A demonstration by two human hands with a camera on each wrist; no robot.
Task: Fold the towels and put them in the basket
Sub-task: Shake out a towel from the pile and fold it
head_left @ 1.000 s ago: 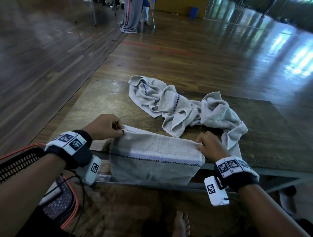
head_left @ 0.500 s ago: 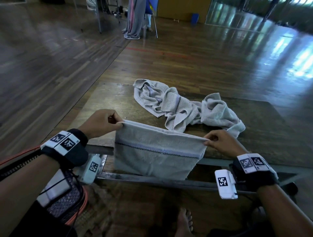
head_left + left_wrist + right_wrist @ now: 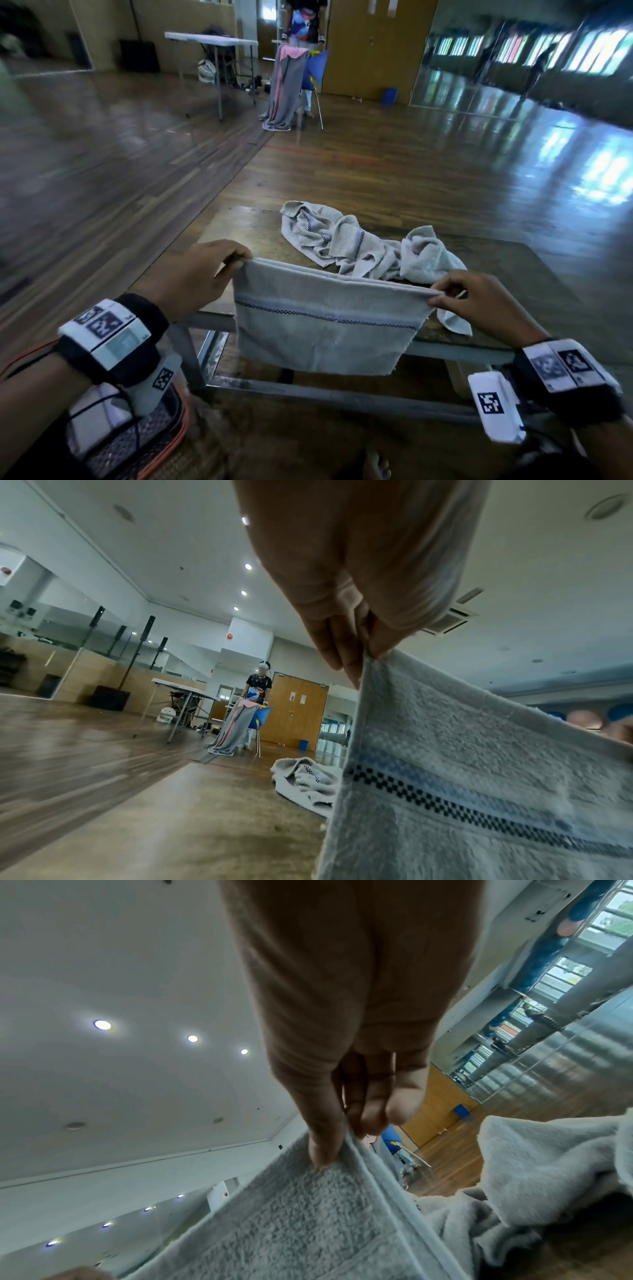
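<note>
A grey towel (image 3: 325, 325) with a dark checked stripe hangs doubled over in the air above the near edge of the low wooden table (image 3: 534, 274). My left hand (image 3: 205, 270) pinches its upper left corner, and my right hand (image 3: 469, 294) pinches the upper right corner. In the left wrist view the fingers (image 3: 346, 658) nip the towel's (image 3: 479, 791) edge. The right wrist view has thumb and fingers (image 3: 325, 1139) clamped on the towel (image 3: 308, 1218) hem. More grey towels (image 3: 359, 243) lie crumpled on the table behind. A mesh basket (image 3: 137, 442) with an orange rim sits at the lower left, under my left wrist.
A wooden floor surrounds the table. Far back stand a white folding table (image 3: 212, 39), a blue chair (image 3: 317, 68) draped with cloth, and another person (image 3: 305, 24). My bare foot (image 3: 376, 466) shows below the table's metal frame (image 3: 308, 390).
Both hands have lifted the folded towel higher off the table edge, and my head has tilted up, bringing more of the room into view.
</note>
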